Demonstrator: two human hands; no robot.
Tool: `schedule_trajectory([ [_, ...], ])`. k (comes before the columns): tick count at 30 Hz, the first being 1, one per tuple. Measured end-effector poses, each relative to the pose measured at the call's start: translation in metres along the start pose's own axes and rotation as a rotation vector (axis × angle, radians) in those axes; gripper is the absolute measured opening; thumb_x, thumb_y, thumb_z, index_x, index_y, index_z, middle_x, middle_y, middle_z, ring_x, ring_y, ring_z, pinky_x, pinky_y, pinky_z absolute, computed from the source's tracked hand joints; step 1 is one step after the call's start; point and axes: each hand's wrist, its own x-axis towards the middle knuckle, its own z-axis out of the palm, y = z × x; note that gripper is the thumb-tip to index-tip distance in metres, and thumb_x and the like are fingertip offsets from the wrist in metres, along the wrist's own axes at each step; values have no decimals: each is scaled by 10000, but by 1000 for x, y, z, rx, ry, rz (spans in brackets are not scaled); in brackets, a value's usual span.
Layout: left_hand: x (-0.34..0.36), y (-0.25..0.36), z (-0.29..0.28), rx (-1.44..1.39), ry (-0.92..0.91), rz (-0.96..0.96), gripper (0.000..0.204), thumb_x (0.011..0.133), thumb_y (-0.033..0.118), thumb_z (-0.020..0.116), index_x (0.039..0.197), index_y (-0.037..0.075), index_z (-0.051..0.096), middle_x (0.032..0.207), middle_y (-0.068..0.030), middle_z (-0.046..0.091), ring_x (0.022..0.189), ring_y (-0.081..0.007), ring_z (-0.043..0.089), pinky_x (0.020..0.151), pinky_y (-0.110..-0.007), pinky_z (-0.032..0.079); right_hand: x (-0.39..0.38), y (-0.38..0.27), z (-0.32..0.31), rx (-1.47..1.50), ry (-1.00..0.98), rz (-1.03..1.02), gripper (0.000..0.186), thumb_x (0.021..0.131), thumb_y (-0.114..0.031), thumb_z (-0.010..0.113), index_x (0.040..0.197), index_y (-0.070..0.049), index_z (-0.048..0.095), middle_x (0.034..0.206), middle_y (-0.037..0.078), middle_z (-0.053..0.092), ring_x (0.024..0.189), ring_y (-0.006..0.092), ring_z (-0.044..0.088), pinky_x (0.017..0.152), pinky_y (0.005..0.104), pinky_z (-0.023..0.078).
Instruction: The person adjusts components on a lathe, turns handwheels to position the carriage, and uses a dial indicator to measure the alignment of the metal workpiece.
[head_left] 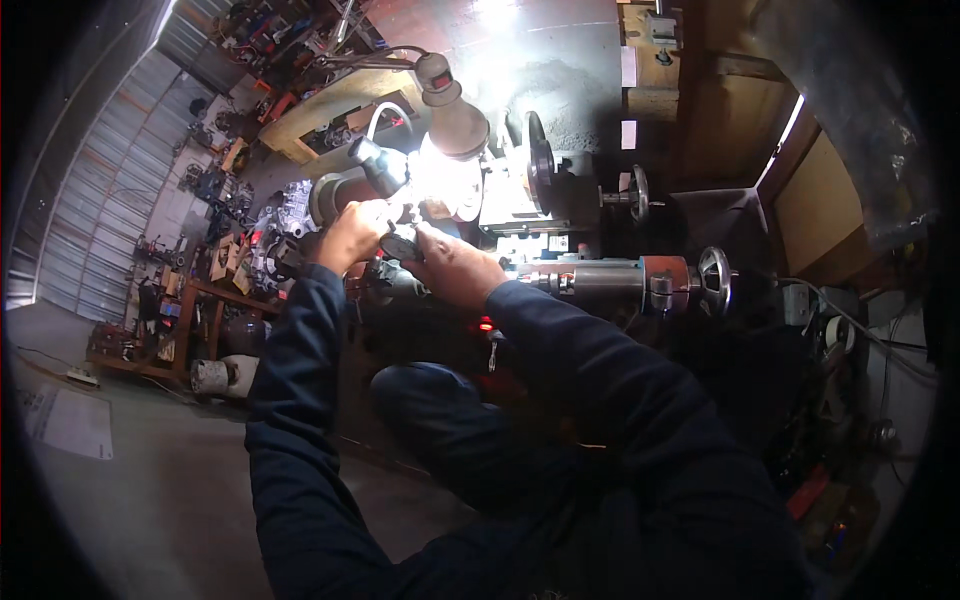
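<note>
Both of my hands are raised at the lit working area of a machine like a lathe [615,280]. My left hand [352,235] has its fingers bent at a small metal part [398,243]. My right hand [452,263] is closed on that same part from the right, thumb on top. The part's exact shape is lost in glare and behind my fingers. Just above my hands are a bright work lamp [372,160] on a pale flexible neck and a larger grey lamp housing [452,125]. A chrome handwheel [714,282] stands to the right.
A second handwheel [638,195] sits higher on the machine. At left, a wooden rack [195,325] and benches hold assorted metal parts. Cables [840,310] hang at right beside a wooden panel [820,200]. My bent knee [420,400] is below the machine.
</note>
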Motion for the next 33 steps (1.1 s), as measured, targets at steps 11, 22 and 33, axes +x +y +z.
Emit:
schedule_trajectory([
  [11,-18,-31,9,413,-190,-211,246,965,189,543,1103,68,706,838,-179,695,801,-325,694,709,-433,558,12,8,4,173,60,-64,373,909,-205,721,1113,37,523,964,288,648,909,462,661,772,480,518],
  [22,5,-20,11,-34,-126,-829,686,923,603,469,993,-29,725,1095,-318,669,1102,-463,643,971,-490,491,23,7,3,124,-48,-132,599,968,-181,642,1483,-123,341,1308,232,506,944,323,658,844,435,521],
  [33,-12,16,8,-195,170,-329,463,991,434,516,1066,6,678,978,-207,708,929,-392,669,841,-445,526,24,36,19,4,-83,-173,574,1043,-208,543,1521,-100,244,1181,188,615,967,214,672,757,362,562],
])
